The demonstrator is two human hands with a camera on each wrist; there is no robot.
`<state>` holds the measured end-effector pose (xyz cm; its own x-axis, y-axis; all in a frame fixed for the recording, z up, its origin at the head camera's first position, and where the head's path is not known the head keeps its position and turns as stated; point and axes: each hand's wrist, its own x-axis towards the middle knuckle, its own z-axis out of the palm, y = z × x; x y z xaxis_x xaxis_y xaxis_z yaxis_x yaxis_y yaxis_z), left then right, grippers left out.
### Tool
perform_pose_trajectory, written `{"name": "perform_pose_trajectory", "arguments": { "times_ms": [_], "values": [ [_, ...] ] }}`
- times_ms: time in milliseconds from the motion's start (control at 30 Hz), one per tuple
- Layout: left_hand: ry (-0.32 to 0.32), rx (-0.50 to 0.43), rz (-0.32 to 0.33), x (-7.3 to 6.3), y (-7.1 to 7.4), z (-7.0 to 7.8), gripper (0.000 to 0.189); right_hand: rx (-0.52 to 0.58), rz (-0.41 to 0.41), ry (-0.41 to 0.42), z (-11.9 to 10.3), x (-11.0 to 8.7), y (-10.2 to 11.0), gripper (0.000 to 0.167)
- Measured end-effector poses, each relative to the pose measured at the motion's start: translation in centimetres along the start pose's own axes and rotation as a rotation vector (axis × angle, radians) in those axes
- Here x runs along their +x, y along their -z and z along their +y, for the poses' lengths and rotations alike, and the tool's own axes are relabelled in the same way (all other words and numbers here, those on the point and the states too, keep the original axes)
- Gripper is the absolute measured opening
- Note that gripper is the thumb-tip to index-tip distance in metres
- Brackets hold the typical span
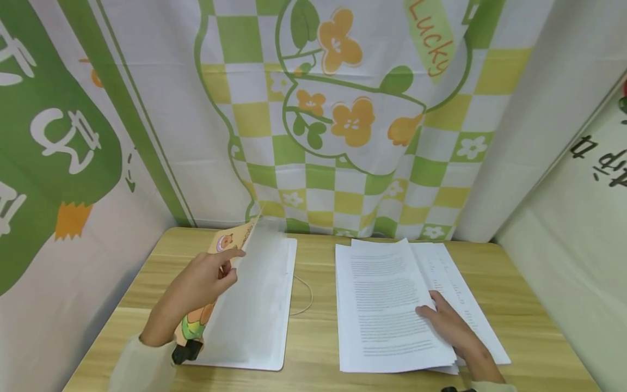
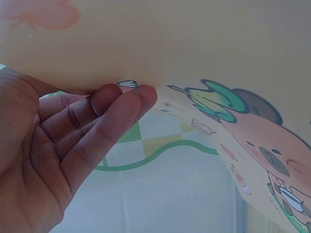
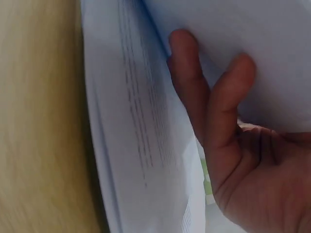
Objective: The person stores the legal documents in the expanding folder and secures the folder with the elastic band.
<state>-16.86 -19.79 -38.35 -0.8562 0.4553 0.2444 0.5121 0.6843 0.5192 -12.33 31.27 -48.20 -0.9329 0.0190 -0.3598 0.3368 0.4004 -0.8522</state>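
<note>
My left hand (image 1: 208,275) pinches the raised cover of a folder (image 1: 288,305) on the left of the table. The tan cover (image 2: 160,43) bears cartoon animals and stands tilted up to the left; a translucent sheet (image 1: 257,294) shows inside. On the right, my right hand (image 1: 448,321) holds the right edge of a printed sheet (image 1: 387,299) between thumb and fingers. That edge is lifted off a stack of papers (image 1: 472,310). In the right wrist view, two fingers (image 3: 187,63) reach under the raised sheet, with printed pages (image 3: 141,107) beside them.
A thin elastic loop (image 1: 311,296) sticks out from the folder's right side onto the wooden table (image 1: 313,348). A patterned curtain (image 1: 343,179) hangs behind the table's back edge, with fabric walls (image 1: 573,218) at both sides.
</note>
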Motion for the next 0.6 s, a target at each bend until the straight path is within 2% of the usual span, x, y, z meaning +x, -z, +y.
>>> {"name": "perform_pose_trajectory", "arguments": {
  "times_ms": [133,267,400,600],
  "values": [
    [-0.010,0.000,0.004,0.1,-0.2,-0.1,0.036,-0.056,-0.003,0.000,-0.2,-0.2,0.0,0.073],
    [-0.012,-0.001,0.007,0.1,-0.4,-0.1,0.036,-0.064,0.032,0.017,-0.3,-0.2,-0.3,0.068],
    [-0.020,0.007,0.005,0.3,-0.5,0.0,0.036,-0.012,0.070,0.024,-0.4,-0.4,-1.0,0.065],
    [-0.014,0.007,-0.004,0.4,-0.5,0.1,0.037,0.143,0.069,0.011,-0.8,-0.6,-2.4,0.061]
  ]
}}
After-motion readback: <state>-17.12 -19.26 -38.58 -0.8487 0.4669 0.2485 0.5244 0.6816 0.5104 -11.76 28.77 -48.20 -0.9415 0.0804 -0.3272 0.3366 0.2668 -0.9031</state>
